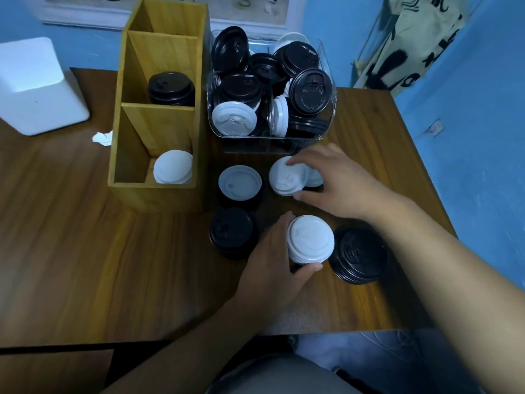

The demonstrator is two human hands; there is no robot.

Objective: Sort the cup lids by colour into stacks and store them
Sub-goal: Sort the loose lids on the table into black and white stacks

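**Partly sorted, lids crowded the worktop**

Both hands were over the wooden worktop [85,251], just in front of a clear bin [247,143] heaped with loose lids [311,91], black and white mixed together.

The left hand [272,260] gripped a short white-topped stack [309,238], with its fingers curled round the left side and its thumb pressed against the near edge. Something dark showed beneath the white lids there, but what it was could not be made out.

The right hand [338,183] reached across and pinched a tilted white lid [285,177], a fingertip on the far rim and the thumb at the near rim. That lid overlapped a second white lid [315,180], which was mostly hidden under the palm.

Three more piles stood near the hands:
- a pale lid on dark ones [240,182], left of the pinched lid
- a black pile [233,233], just left of the left hand
- a larger black pile [358,255], right of the gripped stack

Left of the bin stood a wooden organiser [159,194] with three compartments. Its middle one held a stored black stack [170,88] and its nearest one a stored white stack [173,170].

Further left lay a scrap of crumpled paper [102,137] and a white block [37,89].
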